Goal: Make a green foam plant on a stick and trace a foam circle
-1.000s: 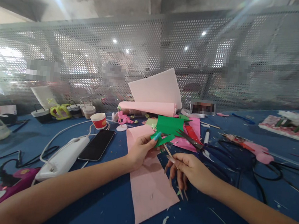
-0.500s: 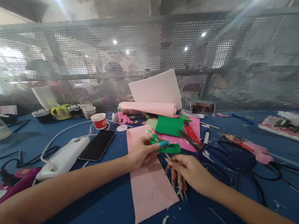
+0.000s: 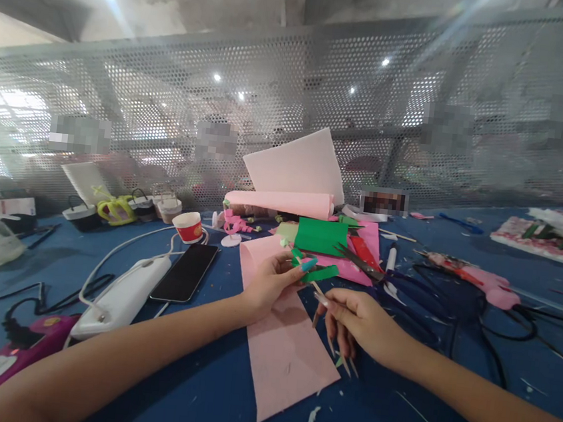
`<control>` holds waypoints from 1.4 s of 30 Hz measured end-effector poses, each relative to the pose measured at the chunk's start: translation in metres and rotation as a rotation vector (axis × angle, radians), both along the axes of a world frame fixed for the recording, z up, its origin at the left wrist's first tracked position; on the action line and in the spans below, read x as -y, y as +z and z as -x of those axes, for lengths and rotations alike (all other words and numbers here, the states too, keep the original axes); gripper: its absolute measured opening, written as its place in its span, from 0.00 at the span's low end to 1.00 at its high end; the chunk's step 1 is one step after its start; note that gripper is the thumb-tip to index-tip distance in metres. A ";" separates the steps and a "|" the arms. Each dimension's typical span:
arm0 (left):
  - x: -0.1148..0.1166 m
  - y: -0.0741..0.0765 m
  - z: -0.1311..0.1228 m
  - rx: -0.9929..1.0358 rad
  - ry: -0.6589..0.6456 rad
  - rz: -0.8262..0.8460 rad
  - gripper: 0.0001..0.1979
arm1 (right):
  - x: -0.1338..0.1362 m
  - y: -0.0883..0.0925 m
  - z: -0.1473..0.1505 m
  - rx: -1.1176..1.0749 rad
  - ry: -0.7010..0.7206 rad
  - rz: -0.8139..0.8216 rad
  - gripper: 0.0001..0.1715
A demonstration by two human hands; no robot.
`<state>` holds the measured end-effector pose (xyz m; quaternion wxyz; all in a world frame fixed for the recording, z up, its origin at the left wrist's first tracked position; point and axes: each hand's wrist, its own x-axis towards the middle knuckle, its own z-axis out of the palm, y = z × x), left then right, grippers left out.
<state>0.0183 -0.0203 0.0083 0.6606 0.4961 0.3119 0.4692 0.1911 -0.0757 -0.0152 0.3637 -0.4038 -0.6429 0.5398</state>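
Observation:
My left hand [image 3: 271, 287] pinches a green paper strip [image 3: 324, 273] against a thin wooden stick [image 3: 314, 285], thumb on top. The strip's free end points right, above the stick. Lower on the stick, the thumb and forefinger of my right hand [image 3: 363, 320] are closed around it, with the other fingers hanging down. Beneath both hands lies a long pink paper sheet [image 3: 290, 363], its far end curled. Just beyond them are a green paper piece [image 3: 322, 237] and scissors [image 3: 363, 265] with open blades.
On the left are a black phone [image 3: 185, 273], a white power strip [image 3: 124, 296] with cables and a red paper cup [image 3: 189, 228]. A pink glue gun [image 3: 492, 287] and its cord lie to the right. Behind stand a pink paper roll [image 3: 282, 202] and a perforated metal screen [image 3: 284, 90].
The green strip's free end formed a loop before and now stretches out flatter to the right. Both hands keep nearly the same place and grip on the stick.

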 end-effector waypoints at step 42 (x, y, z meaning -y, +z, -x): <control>-0.004 -0.006 0.007 0.043 -0.149 -0.344 0.40 | 0.000 0.004 -0.001 -0.144 0.080 0.063 0.23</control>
